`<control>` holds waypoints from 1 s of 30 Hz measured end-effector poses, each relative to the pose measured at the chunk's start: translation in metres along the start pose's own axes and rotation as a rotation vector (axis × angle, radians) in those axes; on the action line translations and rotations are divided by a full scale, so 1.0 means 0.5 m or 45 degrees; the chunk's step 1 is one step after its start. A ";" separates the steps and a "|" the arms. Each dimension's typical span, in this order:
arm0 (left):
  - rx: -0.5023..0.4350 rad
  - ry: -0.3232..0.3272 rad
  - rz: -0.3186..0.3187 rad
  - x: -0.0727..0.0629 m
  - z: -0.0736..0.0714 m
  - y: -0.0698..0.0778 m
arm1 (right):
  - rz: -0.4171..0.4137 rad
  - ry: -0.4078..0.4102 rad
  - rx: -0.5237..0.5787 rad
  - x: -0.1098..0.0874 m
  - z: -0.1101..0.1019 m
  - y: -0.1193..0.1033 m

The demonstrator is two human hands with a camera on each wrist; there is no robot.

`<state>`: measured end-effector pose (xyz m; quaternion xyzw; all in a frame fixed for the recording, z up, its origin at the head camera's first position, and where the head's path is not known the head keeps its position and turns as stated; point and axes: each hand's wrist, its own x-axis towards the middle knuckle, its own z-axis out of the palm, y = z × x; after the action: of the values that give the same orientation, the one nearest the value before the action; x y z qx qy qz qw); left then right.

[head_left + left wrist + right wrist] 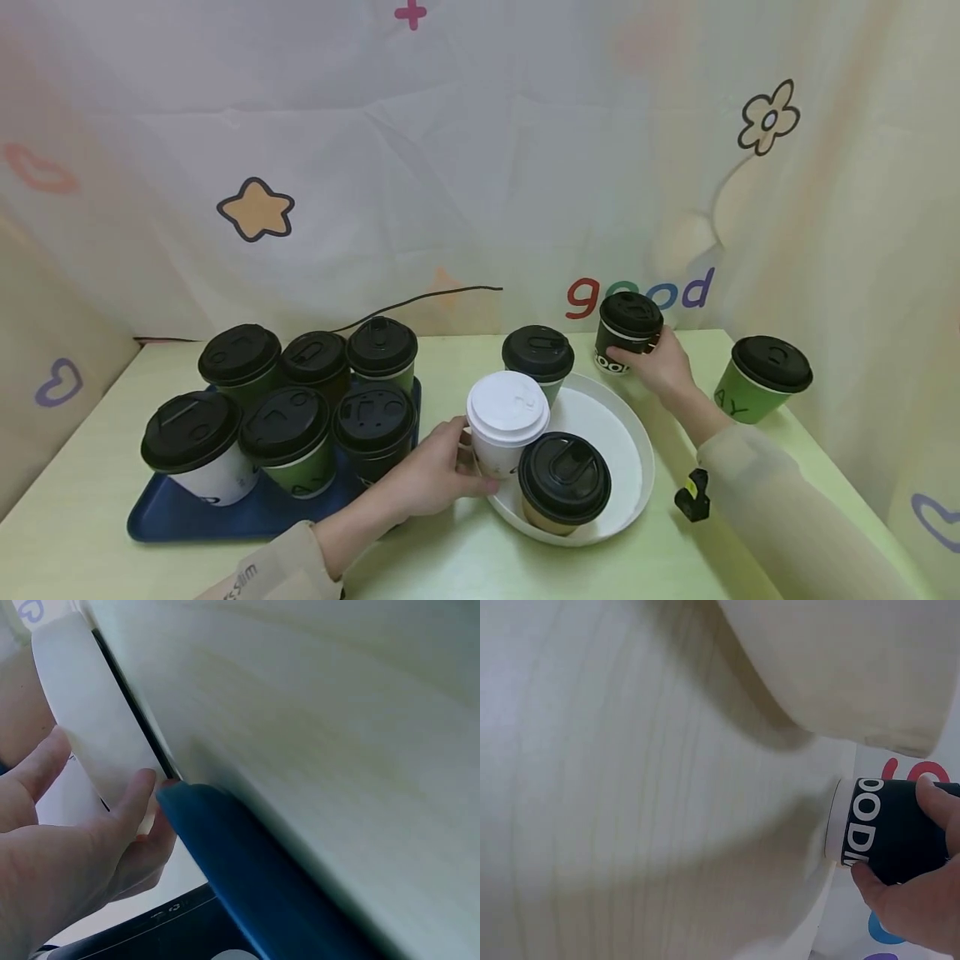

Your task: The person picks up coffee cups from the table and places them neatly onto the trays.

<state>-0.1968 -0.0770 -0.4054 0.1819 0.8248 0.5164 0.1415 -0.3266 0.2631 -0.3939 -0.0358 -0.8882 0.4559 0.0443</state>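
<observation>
My right hand (663, 367) grips a black paper cup (615, 342) with white lettering and a black lid, behind the round white tray (630, 467). In the right wrist view, thumb and fingers wrap the cup's dark side and its base overlaps the table's back edge. My left hand (438, 471) is at the tray's left side; in the left wrist view its thumb and fingers hold the tray's rim (97, 705). Right beside those fingers stands a white cup with a white lid (506, 425). A black-lidded brown cup (562, 483) and a black-lidded green cup (538, 358) are on the tray too.
A blue tray (172, 512) at left carries several lidded cups, among them a white cup (217, 479) and a green cup (307, 471). Another green cup (753, 387) stands near the table's right edge. A printed cloth (465, 167) hangs behind the table.
</observation>
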 end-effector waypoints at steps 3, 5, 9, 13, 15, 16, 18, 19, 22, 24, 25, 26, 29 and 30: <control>0.013 0.003 -0.002 0.001 0.000 0.002 | -0.008 -0.021 -0.015 -0.001 -0.005 0.004; 0.013 0.004 -0.007 0.001 0.000 0.003 | -0.017 -0.037 -0.009 -0.003 -0.008 0.003; 0.001 -0.004 -0.012 0.001 0.000 0.004 | -0.048 -0.058 -0.022 -0.010 -0.015 -0.003; -0.022 -0.017 -0.009 0.003 0.000 0.005 | -0.107 -0.061 -0.068 -0.017 -0.020 -0.010; -0.031 -0.021 -0.008 0.003 0.001 0.005 | -0.148 -0.055 -0.094 -0.022 -0.021 -0.012; -0.036 -0.022 -0.010 0.003 0.001 0.005 | -0.169 -0.051 -0.106 -0.024 -0.022 -0.013; -0.037 -0.022 -0.012 0.003 0.001 0.004 | -0.204 -0.046 -0.126 -0.029 -0.024 -0.015; -0.039 -0.022 -0.013 0.003 0.001 0.004 | -0.215 -0.044 -0.134 -0.032 -0.025 -0.017; -0.037 -0.020 -0.009 0.003 0.001 0.003 | -0.222 -0.045 -0.144 -0.042 -0.030 -0.024; -0.032 -0.018 -0.006 0.003 0.001 0.003 | -0.217 -0.054 -0.139 -0.049 -0.034 -0.029; -0.029 -0.017 -0.003 0.003 0.001 0.003 | -0.215 -0.058 -0.137 -0.053 -0.036 -0.031; -0.026 -0.016 -0.002 0.003 0.001 0.004 | -0.212 -0.064 -0.133 -0.057 -0.039 -0.034; -0.019 -0.013 -0.006 0.002 0.001 0.004 | -0.218 -0.079 -0.121 -0.066 -0.046 -0.040; -0.016 -0.011 -0.009 0.002 0.000 0.005 | -0.226 -0.083 -0.121 -0.069 -0.048 -0.042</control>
<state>-0.1971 -0.0755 -0.4033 0.1802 0.8215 0.5203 0.1480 -0.2902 0.2667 -0.3647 0.0556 -0.9095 0.4085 0.0539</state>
